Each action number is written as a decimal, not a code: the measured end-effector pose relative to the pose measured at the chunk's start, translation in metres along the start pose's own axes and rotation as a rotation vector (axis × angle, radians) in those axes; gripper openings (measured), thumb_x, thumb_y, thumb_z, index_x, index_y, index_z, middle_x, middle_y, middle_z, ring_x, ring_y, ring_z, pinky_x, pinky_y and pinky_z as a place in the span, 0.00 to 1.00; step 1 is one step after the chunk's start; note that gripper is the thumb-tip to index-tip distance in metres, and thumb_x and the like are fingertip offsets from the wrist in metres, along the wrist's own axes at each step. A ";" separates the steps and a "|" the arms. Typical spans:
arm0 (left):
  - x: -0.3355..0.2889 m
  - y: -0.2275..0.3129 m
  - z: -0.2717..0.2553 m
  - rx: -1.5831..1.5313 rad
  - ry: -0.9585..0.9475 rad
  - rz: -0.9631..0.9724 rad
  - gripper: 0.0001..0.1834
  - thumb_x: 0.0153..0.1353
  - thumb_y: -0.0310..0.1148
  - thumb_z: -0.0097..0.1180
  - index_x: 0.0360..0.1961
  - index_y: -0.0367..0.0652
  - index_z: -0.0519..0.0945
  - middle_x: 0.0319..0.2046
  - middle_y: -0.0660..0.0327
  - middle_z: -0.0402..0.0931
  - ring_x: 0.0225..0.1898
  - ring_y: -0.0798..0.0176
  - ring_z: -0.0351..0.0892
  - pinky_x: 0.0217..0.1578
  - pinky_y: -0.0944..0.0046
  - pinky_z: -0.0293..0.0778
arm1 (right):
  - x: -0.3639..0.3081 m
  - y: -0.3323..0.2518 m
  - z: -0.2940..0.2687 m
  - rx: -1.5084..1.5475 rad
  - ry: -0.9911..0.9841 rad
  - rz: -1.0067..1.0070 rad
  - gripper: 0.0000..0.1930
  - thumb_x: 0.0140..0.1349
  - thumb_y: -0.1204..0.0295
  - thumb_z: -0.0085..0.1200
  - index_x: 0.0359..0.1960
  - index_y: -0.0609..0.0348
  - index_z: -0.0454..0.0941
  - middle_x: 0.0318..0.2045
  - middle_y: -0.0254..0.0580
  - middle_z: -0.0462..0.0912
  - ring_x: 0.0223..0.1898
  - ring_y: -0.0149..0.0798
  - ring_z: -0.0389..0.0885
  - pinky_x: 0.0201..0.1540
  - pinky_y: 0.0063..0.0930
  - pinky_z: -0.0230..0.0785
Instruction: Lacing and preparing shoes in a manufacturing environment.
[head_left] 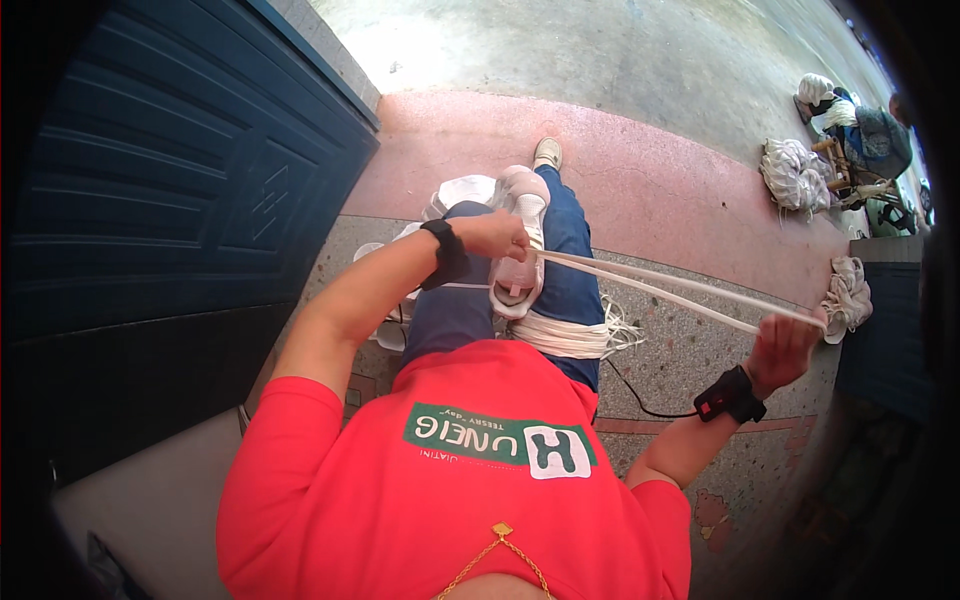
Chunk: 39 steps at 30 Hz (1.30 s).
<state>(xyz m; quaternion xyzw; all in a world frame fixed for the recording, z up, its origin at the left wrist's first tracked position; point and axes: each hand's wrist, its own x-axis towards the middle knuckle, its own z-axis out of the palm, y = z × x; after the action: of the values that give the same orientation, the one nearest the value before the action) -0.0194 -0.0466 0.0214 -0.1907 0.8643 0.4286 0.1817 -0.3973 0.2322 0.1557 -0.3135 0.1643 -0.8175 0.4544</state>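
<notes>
Two white lace strands (690,286) stretched between left hand (495,235), right hand (784,352); each grip closed around them.

The laces (575,260) look like matt cloth, the door (150,160) smooth metal.

We see the pale floor (560,50) brightest, washed out near the top; dark vignetting rings the view, fisheye curvature bends outer edges, and the right hand (783,352) appears slightly blurred.
</notes>
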 end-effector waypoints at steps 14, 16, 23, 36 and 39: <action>-0.212 -0.082 -0.164 -1.240 1.168 0.086 0.11 0.76 0.37 0.52 0.44 0.40 0.78 0.21 0.73 0.62 0.21 0.75 0.60 0.24 0.72 0.58 | -0.053 0.266 -0.056 -1.085 0.154 0.821 0.15 0.71 0.63 0.55 0.46 0.62 0.83 0.26 0.31 0.79 0.28 0.29 0.77 0.29 0.27 0.69; -0.177 -0.093 -0.125 -0.844 1.037 -0.109 0.11 0.72 0.34 0.55 0.43 0.37 0.84 0.21 0.72 0.67 0.22 0.77 0.64 0.24 0.75 0.61 | -0.067 0.306 -0.065 -1.263 -0.029 0.547 0.15 0.71 0.63 0.55 0.46 0.64 0.82 0.29 0.38 0.84 0.30 0.39 0.81 0.33 0.35 0.72; -0.021 -0.033 0.047 -0.093 0.588 -0.045 0.11 0.65 0.35 0.59 0.40 0.42 0.89 0.34 0.51 0.86 0.36 0.60 0.85 0.38 0.58 0.79 | -0.059 0.299 -0.014 -1.628 -0.326 0.817 0.18 0.68 0.57 0.51 0.36 0.63 0.82 0.35 0.61 0.85 0.41 0.65 0.83 0.44 0.55 0.73; -0.006 0.010 0.086 0.607 0.465 -0.098 0.05 0.54 0.29 0.61 0.32 0.42 0.85 0.33 0.54 0.83 0.40 0.51 0.86 0.34 0.56 0.83 | -0.065 0.296 -0.032 -1.455 -0.189 0.832 0.18 0.67 0.61 0.55 0.32 0.68 0.81 0.26 0.55 0.83 0.29 0.44 0.83 0.36 0.39 0.72; -0.004 0.008 0.088 0.572 0.481 -0.163 0.05 0.55 0.29 0.60 0.32 0.41 0.85 0.32 0.54 0.83 0.37 0.51 0.87 0.34 0.55 0.83 | -0.064 0.295 -0.033 -1.440 -0.185 0.849 0.19 0.67 0.60 0.55 0.33 0.68 0.81 0.27 0.55 0.83 0.30 0.46 0.82 0.37 0.40 0.72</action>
<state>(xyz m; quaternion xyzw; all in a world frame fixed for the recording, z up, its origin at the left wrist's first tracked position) -0.0064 0.0300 -0.0208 -0.2954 0.9489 0.0974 0.0532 -0.2051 0.1281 -0.0552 -0.5041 0.7119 -0.2437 0.4239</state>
